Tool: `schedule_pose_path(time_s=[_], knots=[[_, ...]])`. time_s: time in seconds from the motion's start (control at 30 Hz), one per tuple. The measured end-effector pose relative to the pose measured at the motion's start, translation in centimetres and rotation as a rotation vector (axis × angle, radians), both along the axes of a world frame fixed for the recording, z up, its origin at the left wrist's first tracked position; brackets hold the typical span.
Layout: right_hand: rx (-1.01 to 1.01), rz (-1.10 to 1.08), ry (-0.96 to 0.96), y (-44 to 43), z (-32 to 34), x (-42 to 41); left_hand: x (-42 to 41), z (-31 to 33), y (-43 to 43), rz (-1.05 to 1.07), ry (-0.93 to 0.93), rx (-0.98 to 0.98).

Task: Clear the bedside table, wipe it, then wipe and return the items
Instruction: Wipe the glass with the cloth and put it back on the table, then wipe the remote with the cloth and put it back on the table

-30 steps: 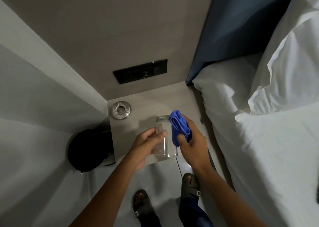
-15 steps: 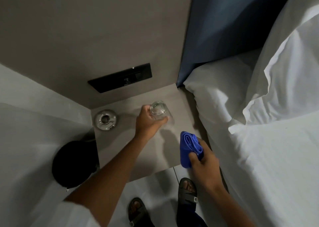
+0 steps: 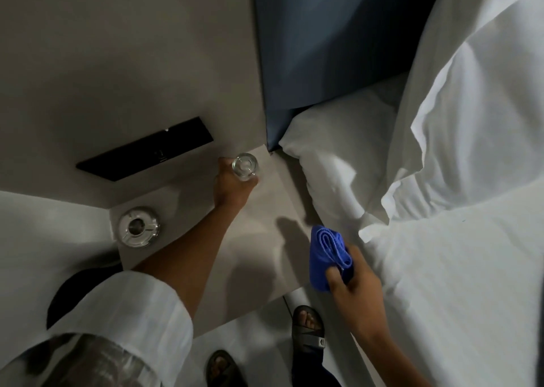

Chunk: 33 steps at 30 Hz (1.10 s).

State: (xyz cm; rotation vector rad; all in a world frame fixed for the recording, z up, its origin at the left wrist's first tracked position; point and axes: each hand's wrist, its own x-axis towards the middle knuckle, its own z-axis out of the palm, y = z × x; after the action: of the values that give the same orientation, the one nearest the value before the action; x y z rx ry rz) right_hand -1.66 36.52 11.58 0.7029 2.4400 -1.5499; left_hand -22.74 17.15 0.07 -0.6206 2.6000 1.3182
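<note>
My left hand (image 3: pixel 231 188) grips a clear drinking glass (image 3: pixel 244 167) upright at the far right corner of the beige bedside table (image 3: pixel 265 207), close to the wall. Whether the glass base touches the tabletop I cannot tell. My right hand (image 3: pixel 353 280) holds a folded blue cloth (image 3: pixel 326 254) above the table's near right edge, beside the bed. A round glass ashtray (image 3: pixel 138 230) stands at the table's left side.
A black switch panel (image 3: pixel 145 148) is set in the wall behind the table. White pillows (image 3: pixel 332 163) and bedding (image 3: pixel 456 269) press against the table's right side. A dark bin (image 3: pixel 69 292) sits on the floor to the left. My sandalled feet (image 3: pixel 309 325) are below.
My left hand carried the glass from near my body to the table's far right corner. My right hand with the cloth came off the glass and drew back to the near right edge.
</note>
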Motion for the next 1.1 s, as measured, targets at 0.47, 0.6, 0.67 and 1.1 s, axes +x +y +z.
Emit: schedule_pose_path(time_s=[0.47, 0.6, 0.67, 1.1], knots=[[-0.071, -0.092, 0.016, -0.6, 0.3, 1.8, 5.5, 4.1, -0.7, -0.321, 0.133, -0.276], [-0.029, -0.147, 0.044, -0.8, 1.6, 2.7, 9.2, 7.3, -1.2, -0.530, 0.332, -0.369], [0.004, -0.195, 0.089, -0.5, 2.6, 3.4, 10.9, 8.8, -0.1, -0.594, 0.383, -0.344], [0.298, -0.750, 0.316, 10.8, 8.6, 12.9, 24.8, 13.2, 21.0, -1.094, 0.488, -0.245]])
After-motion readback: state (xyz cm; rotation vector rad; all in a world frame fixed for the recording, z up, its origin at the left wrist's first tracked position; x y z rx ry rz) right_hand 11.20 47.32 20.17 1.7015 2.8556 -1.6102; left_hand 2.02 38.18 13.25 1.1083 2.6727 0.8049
